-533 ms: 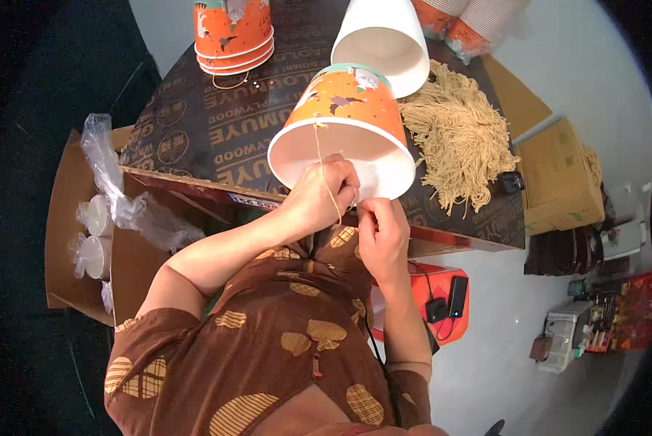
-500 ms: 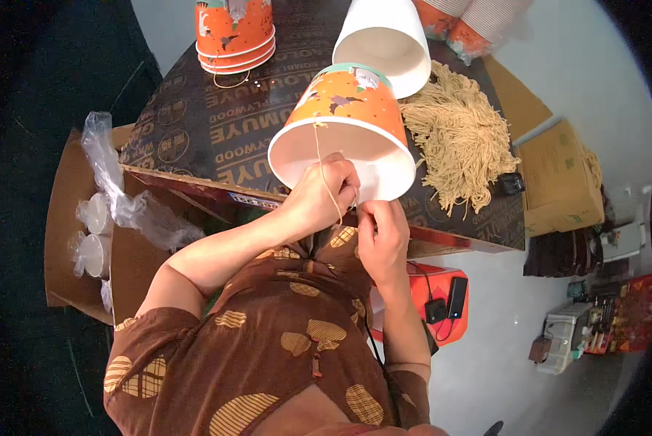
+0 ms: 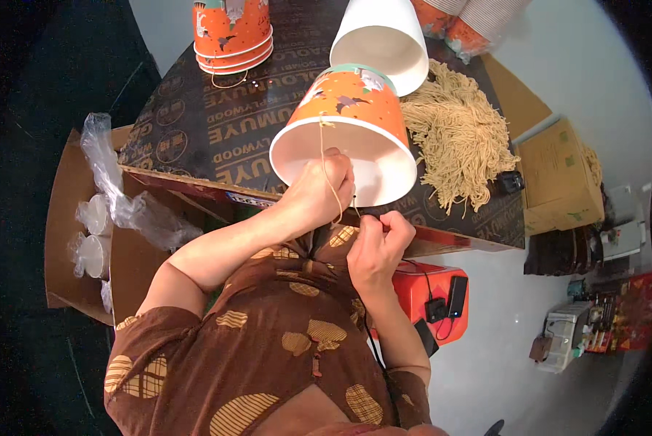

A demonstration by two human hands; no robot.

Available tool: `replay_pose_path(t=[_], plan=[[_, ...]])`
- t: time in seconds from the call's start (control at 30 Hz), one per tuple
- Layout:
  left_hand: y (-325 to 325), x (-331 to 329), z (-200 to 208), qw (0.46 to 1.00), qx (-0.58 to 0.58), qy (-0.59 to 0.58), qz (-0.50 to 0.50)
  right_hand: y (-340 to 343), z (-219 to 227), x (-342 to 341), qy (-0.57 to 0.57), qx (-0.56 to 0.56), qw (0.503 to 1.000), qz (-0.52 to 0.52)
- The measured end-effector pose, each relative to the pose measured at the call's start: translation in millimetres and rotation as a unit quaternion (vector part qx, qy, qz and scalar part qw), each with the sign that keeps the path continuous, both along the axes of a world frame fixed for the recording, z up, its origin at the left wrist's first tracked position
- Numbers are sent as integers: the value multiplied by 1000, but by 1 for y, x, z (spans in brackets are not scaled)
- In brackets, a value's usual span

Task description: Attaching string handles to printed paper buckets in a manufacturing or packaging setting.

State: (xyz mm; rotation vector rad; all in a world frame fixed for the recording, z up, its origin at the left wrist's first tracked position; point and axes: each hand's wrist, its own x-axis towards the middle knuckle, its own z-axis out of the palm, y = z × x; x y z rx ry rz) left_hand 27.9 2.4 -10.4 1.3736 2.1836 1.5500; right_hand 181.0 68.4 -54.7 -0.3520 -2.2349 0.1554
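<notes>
An orange paper bucket (image 3: 373, 110) with dark bat-like prints lies on its side, its white mouth toward me. A thin tan cord (image 3: 322, 149) is knotted at its upper rim and hangs across the mouth, over the back of my left hand. My left hand (image 3: 319, 187) is closed at the lower rim; its fingertips are hidden, but it seems to grip the bucket there. My right hand (image 3: 377, 251), just below the rim, pinches a short stretch of cord that runs up toward my left hand.
Behind the bucket lies another white-mouthed bucket (image 3: 384, 54). A stack of orange buckets (image 3: 233, 36) stands far left. A heap of tan cords (image 3: 463, 134) and a small black object (image 3: 511, 182) are on the right of the dark table (image 3: 188, 138). An open carton (image 3: 141, 269) stands lower left.
My right hand has moved down and slightly left, away from the rim, drawing out a short length of cord. My left hand and the bucket have barely shifted.
</notes>
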Motion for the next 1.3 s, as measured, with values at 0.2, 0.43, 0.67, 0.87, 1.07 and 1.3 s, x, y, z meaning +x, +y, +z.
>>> replay_pose_path(t=[0.2,0.43,0.67,0.87,1.07,1.3], plan=[[-6,-8,8,995,-45,82,-32,13,6,-5,7,24,1000,13],[-3,-8,13,976,-83,-172,-102,16,15,-9,-10,19,999,24],[9,-6,15,933,-88,-325,-127,19,12,-8,-10,3,1000,15],[14,-1,20,949,-89,-291,-82,23,13,-10,-13,12,1000,21],[18,-3,16,964,-104,-232,-75,24,16,-8,-28,-6,999,26],[20,3,21,954,-106,-274,-59,23,17,-7,-7,-7,1000,23]])
